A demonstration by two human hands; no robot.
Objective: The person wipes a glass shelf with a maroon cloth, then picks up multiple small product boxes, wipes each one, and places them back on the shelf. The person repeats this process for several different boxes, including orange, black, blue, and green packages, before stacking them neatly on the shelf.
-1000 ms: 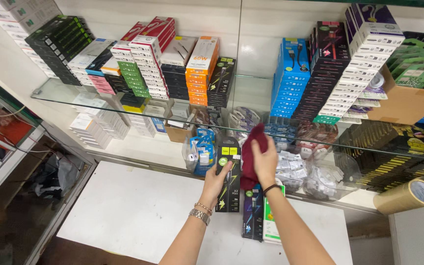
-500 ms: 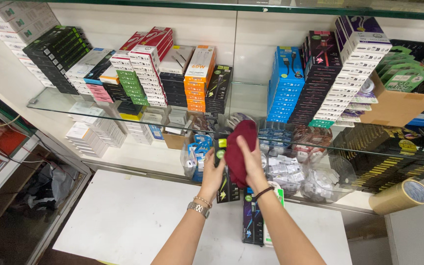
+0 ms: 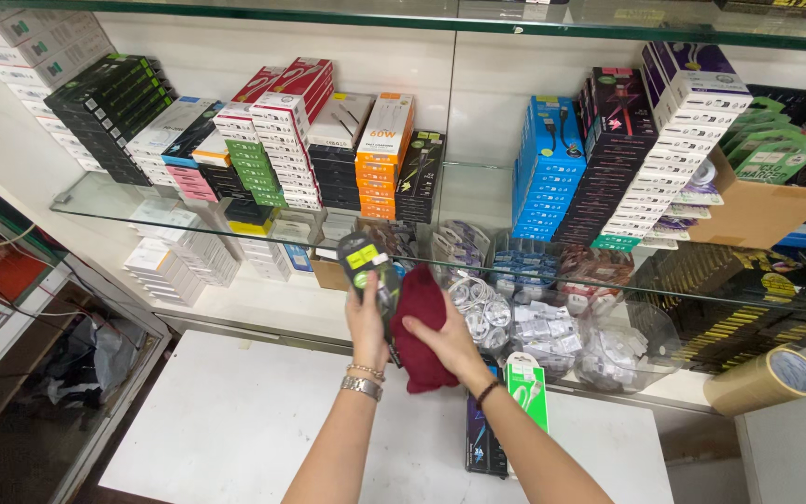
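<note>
My left hand [image 3: 367, 329] grips a slim black packet with a yellow-green label [image 3: 364, 264], held upright in front of the lower glass shelf. My right hand [image 3: 447, 343] clutches a dark red cloth [image 3: 419, 327] and presses it against the side of that packet. A bracelet and a watch sit on my left wrist, and a dark band circles my right wrist. Both forearms reach up from the bottom of the view.
Glass shelves [image 3: 142, 219] carry stacked cable boxes in black, red, orange [image 3: 383, 154] and blue [image 3: 548, 168]. Bags of white cables [image 3: 538, 327] lie on the lower shelf. A white counter [image 3: 235, 420], a tape roll [image 3: 765, 378] and a cardboard box [image 3: 762, 210] are near.
My hands have drawn the packet and cloth down and toward me; the cloth now sits to the right of the packet instead of covering it, so the label shows.
</note>
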